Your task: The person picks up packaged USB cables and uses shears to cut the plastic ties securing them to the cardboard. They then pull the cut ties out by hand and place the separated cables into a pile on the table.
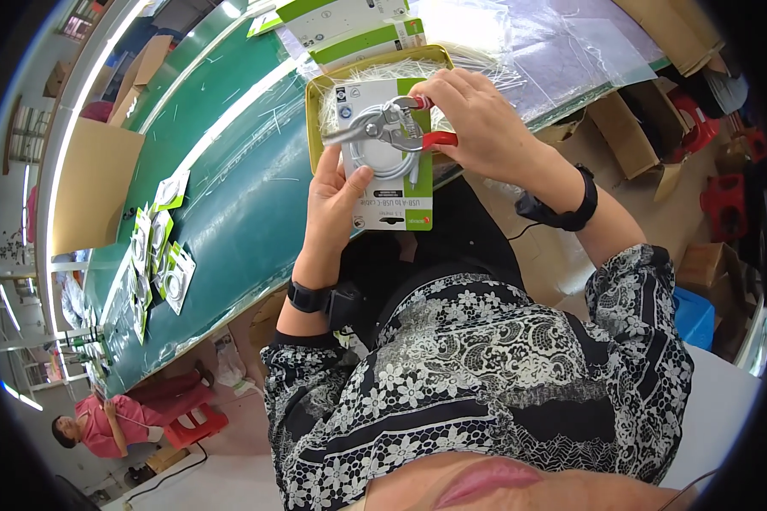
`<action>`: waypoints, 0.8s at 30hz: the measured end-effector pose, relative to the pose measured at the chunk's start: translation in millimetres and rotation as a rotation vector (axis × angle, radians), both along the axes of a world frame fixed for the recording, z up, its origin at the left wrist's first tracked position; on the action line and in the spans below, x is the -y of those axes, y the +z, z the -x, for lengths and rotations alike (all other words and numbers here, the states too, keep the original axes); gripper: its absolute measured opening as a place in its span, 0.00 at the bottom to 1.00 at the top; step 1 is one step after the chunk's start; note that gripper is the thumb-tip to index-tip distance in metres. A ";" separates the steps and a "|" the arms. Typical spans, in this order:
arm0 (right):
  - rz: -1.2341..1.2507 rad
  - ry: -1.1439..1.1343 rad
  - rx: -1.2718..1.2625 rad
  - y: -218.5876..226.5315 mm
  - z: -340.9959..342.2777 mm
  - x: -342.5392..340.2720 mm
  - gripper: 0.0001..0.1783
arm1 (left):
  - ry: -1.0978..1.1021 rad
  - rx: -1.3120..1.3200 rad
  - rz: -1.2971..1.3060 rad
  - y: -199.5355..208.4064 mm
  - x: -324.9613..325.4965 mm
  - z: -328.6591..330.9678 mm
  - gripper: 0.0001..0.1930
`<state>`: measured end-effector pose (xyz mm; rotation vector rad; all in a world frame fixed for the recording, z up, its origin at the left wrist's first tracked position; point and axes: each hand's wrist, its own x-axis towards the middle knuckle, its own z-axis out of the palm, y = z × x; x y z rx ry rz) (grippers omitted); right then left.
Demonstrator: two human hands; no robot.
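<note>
My left hand (331,200) is closed on the lower left edge of a white and green cardboard pack (392,209), thumb on its front. A coiled light grey cable (398,169) is fixed to the pack. In my right hand (484,115) are pruning shears (379,129) with red handles and a spring between them. Their metal head lies across the cable coil, its tip near my left fingers. Whether the blades touch the coil, I cannot tell. Under the pack stands a yellow tray (314,106) of thin, clear-white plastic strips (383,72).
A pile of similar cable packs (175,277) lies to the left on the green table (239,230). More green and white cards (349,25) and loose white strips (494,72) are beyond the tray. Cardboard boxes (626,128) stand at right. A person (102,426) sits far left by a red stool (196,424).
</note>
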<state>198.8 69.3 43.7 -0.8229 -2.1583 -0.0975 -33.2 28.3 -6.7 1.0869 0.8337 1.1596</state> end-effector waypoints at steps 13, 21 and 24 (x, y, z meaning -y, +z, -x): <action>0.399 -0.021 -0.288 -7.2 -11.0 -37.9 0.10 | 0.494 -0.024 -0.118 0.2 111.0 56.6 0.36; 0.385 -0.224 0.129 -26.8 -62.6 -55.8 0.26 | 0.487 -0.314 0.300 -67.6 331.0 160.5 0.38; 0.450 -0.225 0.012 -20.9 -72.7 -40.9 0.27 | 0.556 -0.896 0.591 -114.7 362.4 148.8 0.34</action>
